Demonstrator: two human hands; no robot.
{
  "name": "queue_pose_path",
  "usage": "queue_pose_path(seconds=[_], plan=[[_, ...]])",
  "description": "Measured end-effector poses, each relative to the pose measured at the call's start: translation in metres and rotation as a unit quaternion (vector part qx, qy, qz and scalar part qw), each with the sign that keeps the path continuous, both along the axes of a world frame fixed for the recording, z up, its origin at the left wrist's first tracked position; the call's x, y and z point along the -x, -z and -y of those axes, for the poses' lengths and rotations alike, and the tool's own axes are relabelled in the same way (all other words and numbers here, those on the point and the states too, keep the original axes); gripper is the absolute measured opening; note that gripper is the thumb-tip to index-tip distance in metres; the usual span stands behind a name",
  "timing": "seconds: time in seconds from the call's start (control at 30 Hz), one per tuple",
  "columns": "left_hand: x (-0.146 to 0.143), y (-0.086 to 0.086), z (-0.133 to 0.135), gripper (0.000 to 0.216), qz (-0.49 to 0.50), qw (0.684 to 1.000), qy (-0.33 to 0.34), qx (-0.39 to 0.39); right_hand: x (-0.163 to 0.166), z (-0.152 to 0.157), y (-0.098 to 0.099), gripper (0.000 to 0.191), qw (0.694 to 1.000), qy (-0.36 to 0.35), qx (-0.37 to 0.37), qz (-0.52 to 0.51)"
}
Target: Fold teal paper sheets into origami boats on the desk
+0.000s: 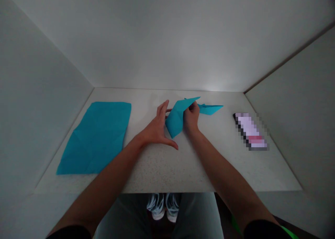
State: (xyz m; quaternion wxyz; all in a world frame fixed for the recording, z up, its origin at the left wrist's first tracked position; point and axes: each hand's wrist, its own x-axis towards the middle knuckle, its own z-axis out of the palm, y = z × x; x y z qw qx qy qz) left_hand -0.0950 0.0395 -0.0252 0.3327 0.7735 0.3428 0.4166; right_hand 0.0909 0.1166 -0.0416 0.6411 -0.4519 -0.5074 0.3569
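Note:
A piece of folded blue paper (176, 119) stands between my hands at the middle of the table, with a pointed flap reaching up and to the right. My right hand (191, 117) has its fingers closed on the paper's right side, its fingertips partly hidden behind the flap. To the left of the paper, my left hand (159, 127) is open, thumb and fingers spread around its edge. Whether those fingers touch it I cannot tell. Just behind my right hand lies another pointed blue paper part (210, 109); its link to the held piece is hidden.
A creased blue paper sheet (96, 137) lies flat on the left of the speckled white table (167, 172). On the right rests a phone (250, 131), its screen blurred out. White walls (167, 40) enclose the table at the back and both sides.

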Motion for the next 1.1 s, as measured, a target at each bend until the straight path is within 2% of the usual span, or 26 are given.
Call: queue_pose_path(seconds=[0.07, 0.1, 0.13, 0.23, 0.27, 0.33, 0.43, 0.57, 0.67, 0.77, 0.9, 1.1], plan=[[-0.001, -0.001, 0.0, 0.169, 0.0, 1.0, -0.02, -0.008, -0.001, -0.002, 0.001, 0.034, 1.0, 0.011, -0.005, -0.011], [-0.002, -0.001, -0.001, 0.16, 0.008, 0.999, -0.035, -0.004, -0.002, -0.003, 0.0, 0.037, 1.0, 0.013, -0.006, -0.018], [-0.002, -0.002, -0.001, 0.146, 0.023, 0.998, -0.056, 0.009, -0.002, -0.003, 0.0, 0.04, 1.0, 0.012, -0.007, -0.023], [-0.002, -0.005, -0.004, 0.08, 0.06, 0.983, -0.154, 0.082, -0.001, -0.002, -0.004, 0.045, 1.0, 0.003, -0.013, -0.024], [-0.002, -0.007, -0.005, 0.065, 0.069, 0.974, -0.191, 0.102, 0.0, -0.001, -0.006, 0.046, 1.0, 0.0, -0.02, -0.015], [-0.003, -0.009, -0.007, 0.049, 0.097, 0.958, -0.244, 0.117, 0.003, 0.004, -0.01, 0.047, 0.999, -0.007, -0.044, 0.011], [-0.004, -0.011, -0.008, 0.04, 0.146, 0.946, -0.262, 0.123, 0.006, 0.012, -0.013, 0.048, 0.996, -0.023, -0.076, 0.045], [-0.002, -0.011, -0.012, 0.048, 0.19, 0.916, -0.296, 0.192, 0.008, 0.014, -0.011, 0.045, 0.994, -0.049, -0.076, 0.067], [0.002, -0.007, -0.017, 0.049, 0.231, 0.891, -0.325, 0.217, 0.008, 0.011, -0.01, 0.038, 0.993, -0.026, -0.091, 0.071], [0.006, -0.004, -0.021, 0.04, 0.243, 0.878, -0.365, 0.193, 0.007, 0.012, -0.012, 0.033, 0.985, 0.014, -0.128, 0.118], [0.01, -0.002, -0.024, 0.034, 0.247, 0.87, -0.391, 0.172, 0.005, 0.02, -0.019, 0.004, 0.939, 0.016, -0.198, 0.281], [0.015, 0.003, -0.028, 0.04, 0.257, 0.872, -0.385, 0.16, 0.002, 0.028, -0.031, 0.027, 0.87, 0.032, -0.208, 0.445]])
